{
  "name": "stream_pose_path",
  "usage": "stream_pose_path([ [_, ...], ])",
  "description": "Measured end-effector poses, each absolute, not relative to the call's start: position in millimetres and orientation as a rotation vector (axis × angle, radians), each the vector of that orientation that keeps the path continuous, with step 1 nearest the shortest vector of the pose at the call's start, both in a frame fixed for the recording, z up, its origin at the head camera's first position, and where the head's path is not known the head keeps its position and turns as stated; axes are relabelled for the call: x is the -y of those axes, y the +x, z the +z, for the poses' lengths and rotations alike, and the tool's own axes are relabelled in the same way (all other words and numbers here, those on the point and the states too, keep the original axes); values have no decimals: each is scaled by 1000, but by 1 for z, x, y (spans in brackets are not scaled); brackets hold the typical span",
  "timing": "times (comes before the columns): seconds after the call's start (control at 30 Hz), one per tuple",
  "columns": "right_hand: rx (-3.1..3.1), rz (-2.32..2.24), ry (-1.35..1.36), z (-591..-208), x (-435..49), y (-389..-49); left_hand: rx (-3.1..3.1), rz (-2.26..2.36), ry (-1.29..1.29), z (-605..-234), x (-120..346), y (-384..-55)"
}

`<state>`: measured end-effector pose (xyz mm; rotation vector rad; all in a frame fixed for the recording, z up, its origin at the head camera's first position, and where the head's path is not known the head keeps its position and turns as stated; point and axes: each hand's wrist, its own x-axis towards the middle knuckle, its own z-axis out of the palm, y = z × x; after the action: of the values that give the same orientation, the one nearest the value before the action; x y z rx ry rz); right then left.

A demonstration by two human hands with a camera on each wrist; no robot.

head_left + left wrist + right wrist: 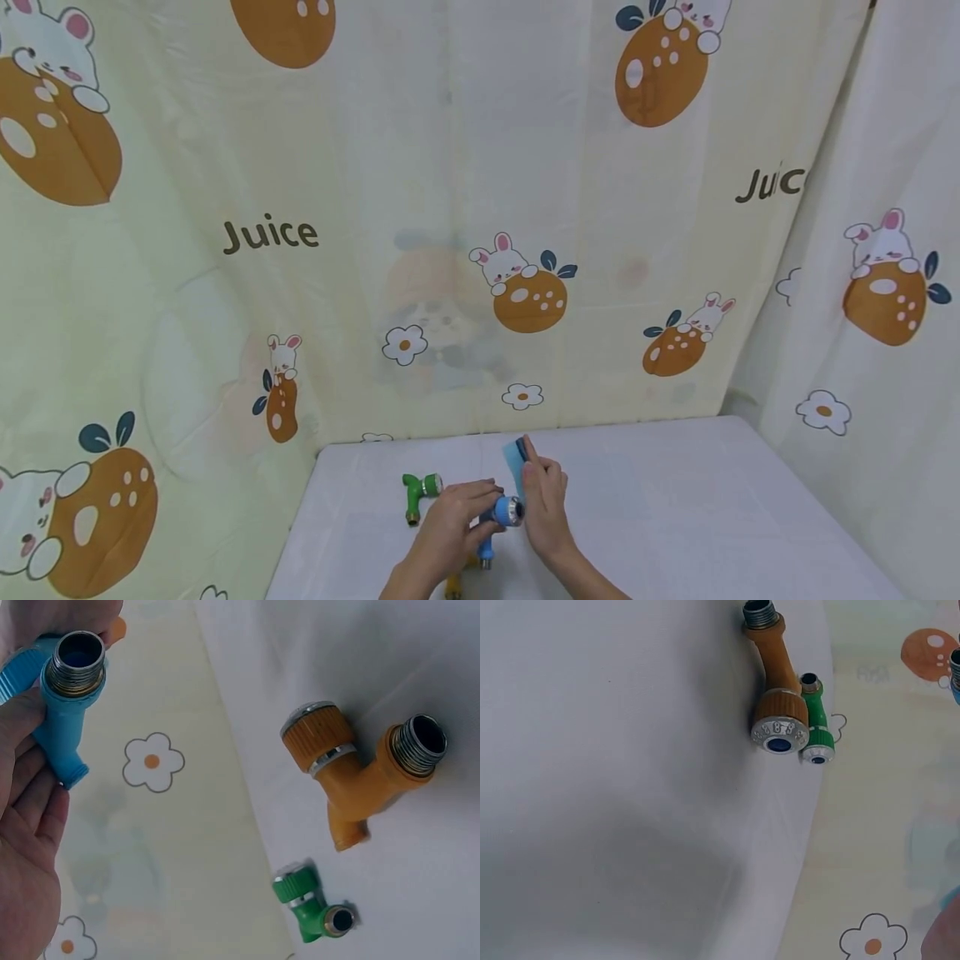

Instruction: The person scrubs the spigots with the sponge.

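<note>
Gripping blue nozzle (504, 510): left hand (450, 521) | right hand (543, 500) pinching blue cloth (514, 462) | threaded metal end

Two bare hands are seen in the head view, the left hand (450, 512) and the right hand (543, 500), each followed by a bare forearm that runs out of the lower edge of the picture. No sleeve, glove, ring or watch is shown on them. In the left wrist view only part of a palm and fingers (30, 825) is seen.
</note>
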<state>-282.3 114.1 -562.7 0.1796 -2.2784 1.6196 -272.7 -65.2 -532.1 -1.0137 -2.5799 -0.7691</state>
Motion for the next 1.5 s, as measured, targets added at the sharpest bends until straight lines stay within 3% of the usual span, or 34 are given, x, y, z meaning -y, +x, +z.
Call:
stream_pose_path([
  [0.33, 2237, 1460, 264, -575, -109, -264, 2700, -894, -662, -533, 73, -272],
  [0.53, 2246, 1192, 362, -586, -104, -255, 2700, -860, -585, -534, 72, -273],
  [1.17, 2414, 1395, 145, -579, -114, -274, 2687, -632, -824, -546, 60, -274],
  [1.5, 2372, 1509, -39, -590, -123, -285, 2851, -774, -833, -590, 52, -298],
])
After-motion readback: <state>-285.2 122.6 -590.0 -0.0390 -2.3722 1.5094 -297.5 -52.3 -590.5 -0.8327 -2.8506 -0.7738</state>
